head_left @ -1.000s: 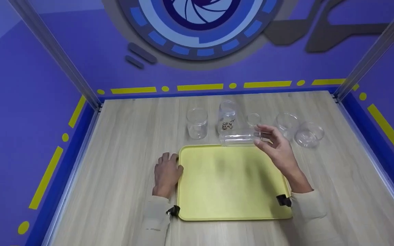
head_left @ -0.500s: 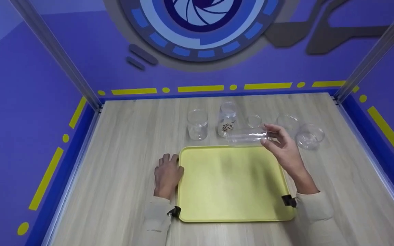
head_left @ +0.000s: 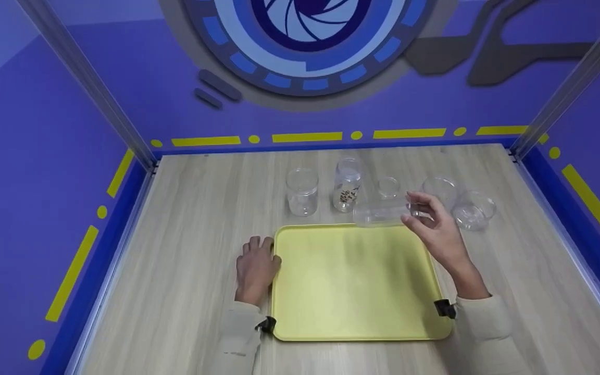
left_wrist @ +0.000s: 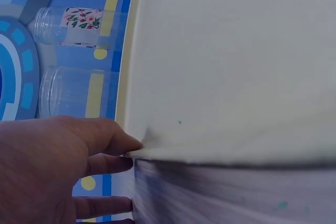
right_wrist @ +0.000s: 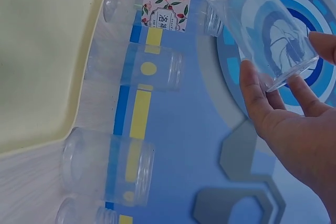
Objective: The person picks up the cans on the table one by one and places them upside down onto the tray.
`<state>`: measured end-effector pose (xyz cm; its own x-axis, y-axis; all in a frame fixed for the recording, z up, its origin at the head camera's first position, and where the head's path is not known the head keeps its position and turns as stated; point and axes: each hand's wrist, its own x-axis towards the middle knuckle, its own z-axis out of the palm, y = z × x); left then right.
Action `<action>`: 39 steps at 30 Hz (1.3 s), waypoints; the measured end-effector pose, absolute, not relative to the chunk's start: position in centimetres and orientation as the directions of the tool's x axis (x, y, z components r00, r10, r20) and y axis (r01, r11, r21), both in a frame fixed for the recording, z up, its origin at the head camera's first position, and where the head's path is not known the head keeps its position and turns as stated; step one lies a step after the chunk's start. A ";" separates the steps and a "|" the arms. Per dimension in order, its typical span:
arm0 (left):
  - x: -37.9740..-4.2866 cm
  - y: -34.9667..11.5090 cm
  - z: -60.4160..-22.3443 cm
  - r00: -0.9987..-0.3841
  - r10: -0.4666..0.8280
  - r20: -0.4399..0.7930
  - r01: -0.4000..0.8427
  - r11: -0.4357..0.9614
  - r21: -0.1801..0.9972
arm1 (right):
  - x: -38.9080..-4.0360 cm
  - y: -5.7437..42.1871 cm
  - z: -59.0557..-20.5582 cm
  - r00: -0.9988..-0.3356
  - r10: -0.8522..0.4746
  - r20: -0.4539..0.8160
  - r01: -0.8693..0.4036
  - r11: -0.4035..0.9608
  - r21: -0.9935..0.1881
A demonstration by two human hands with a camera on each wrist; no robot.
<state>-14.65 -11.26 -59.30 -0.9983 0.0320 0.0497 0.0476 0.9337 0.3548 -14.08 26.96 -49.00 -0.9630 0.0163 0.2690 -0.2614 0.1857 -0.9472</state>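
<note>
My right hand (head_left: 438, 229) holds a clear jar (head_left: 380, 212) on its side above the far edge of the yellow tray (head_left: 352, 333). Fingers and thumb grip the base of this jar (right_wrist: 262, 30), and its threaded, lidless mouth points away from the palm. At the tray's left side, my left hand (head_left: 255, 268) pinches the rim. The left wrist view shows the thumb of that hand (left_wrist: 58, 156) over the tray's edge (left_wrist: 122, 87), with the other fingers along its outer side.
Behind the tray stand a wide clear jar (head_left: 302, 195), a jar with a floral label (head_left: 348, 190), a small clear jar (head_left: 388, 186), and two wider clear containers, one low (head_left: 473, 211). Patterned panels (head_left: 300, 120) wall the table's back and sides.
My right hand has shifted slightly to the right, carrying the clear jar. The left hand stays at the tray's rim.
</note>
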 end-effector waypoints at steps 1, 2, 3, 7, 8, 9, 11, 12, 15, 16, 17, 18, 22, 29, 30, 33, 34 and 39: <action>-14.6 -11.2 -59.3 -0.998 0.032 0.047 0.046 0.933 0.357 | -14.1 27.0 -49.0 -0.963 0.014 0.270 -0.263 0.189 -0.946; -14.6 -11.2 -59.3 -0.998 0.032 0.045 0.047 0.932 0.359 | -14.0 27.0 -48.9 -0.963 0.012 0.269 -0.262 0.193 -0.946; -14.6 -11.2 -59.2 -0.998 0.033 0.045 0.047 0.932 0.360 | -14.0 27.0 -48.9 -0.963 0.011 0.268 -0.261 0.198 -0.945; -14.7 -11.2 -59.2 -0.999 0.033 0.037 0.045 0.931 0.363 | -13.9 27.2 -48.6 -0.966 0.008 0.257 -0.249 0.217 -0.944; -14.7 -11.2 -59.3 -0.999 0.033 0.035 0.043 0.930 0.364 | -13.9 27.2 -48.5 -0.967 0.006 0.254 -0.246 0.226 -0.943; -14.7 -11.2 -59.3 -0.999 0.032 0.035 0.043 0.930 0.366 | -13.9 27.3 -48.4 -0.968 0.004 0.252 -0.244 0.234 -0.941; -14.6 -11.2 -59.5 -0.999 0.031 0.037 0.043 0.929 0.367 | -13.9 27.4 -48.4 -0.968 -0.001 0.252 -0.244 0.246 -0.938; -14.6 -11.3 -59.6 -0.999 0.030 0.039 0.042 0.929 0.367 | -13.8 27.4 -48.4 -0.967 -0.003 0.255 -0.248 0.254 -0.935; -14.6 -11.4 -59.7 -0.999 0.025 0.045 0.040 0.929 0.369 | -13.9 27.4 -48.4 -0.964 -0.010 0.266 -0.259 0.270 -0.927; -14.6 -11.4 -59.7 -0.999 0.024 0.045 0.039 0.930 0.366 | -13.9 27.4 -48.4 -0.963 -0.011 0.269 -0.262 0.272 -0.926; -14.6 -11.4 -59.7 -0.999 0.024 0.045 0.039 0.930 0.365 | -13.9 27.4 -48.5 -0.963 -0.011 0.271 -0.263 0.275 -0.925; -14.6 -11.4 -59.7 -0.999 0.025 0.044 0.039 0.931 0.363 | -13.9 27.4 -48.5 -0.963 -0.010 0.271 -0.263 0.275 -0.925; -14.7 -11.4 -59.6 -0.999 0.028 0.039 0.041 0.930 0.366 | -13.9 27.5 -48.7 -0.964 -0.004 0.267 -0.258 0.271 -0.927; -14.8 -11.4 -59.5 -0.999 0.025 0.030 0.035 0.928 0.372 | -14.0 27.6 -48.5 -0.959 -0.008 0.284 -0.271 0.327 -0.905; -14.8 -11.4 -59.5 -0.999 0.025 0.030 0.034 0.928 0.372 | -14.0 27.6 -48.5 -0.957 -0.007 0.291 -0.276 0.338 -0.900; -14.9 -11.4 -59.5 -0.999 0.024 0.029 0.033 0.929 0.368 | -14.1 27.7 -48.6 -0.952 -0.004 0.306 -0.286 0.370 -0.884; -14.9 -11.4 -59.5 -0.999 0.024 0.029 0.033 0.929 0.368 | -14.1 27.7 -48.6 -0.950 -0.003 0.312 -0.289 0.383 -0.877; -14.8 -11.3 -59.4 -0.999 0.022 0.028 0.031 0.928 0.372 | -14.2 27.9 -48.8 -0.947 -0.016 0.320 -0.297 0.423 -0.856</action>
<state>-14.78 -11.30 -59.45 -0.9994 0.0218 0.0278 0.0306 0.9279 0.3715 -14.22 27.89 -48.83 -0.9471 -0.0161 0.3205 -0.2969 0.4232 -0.8560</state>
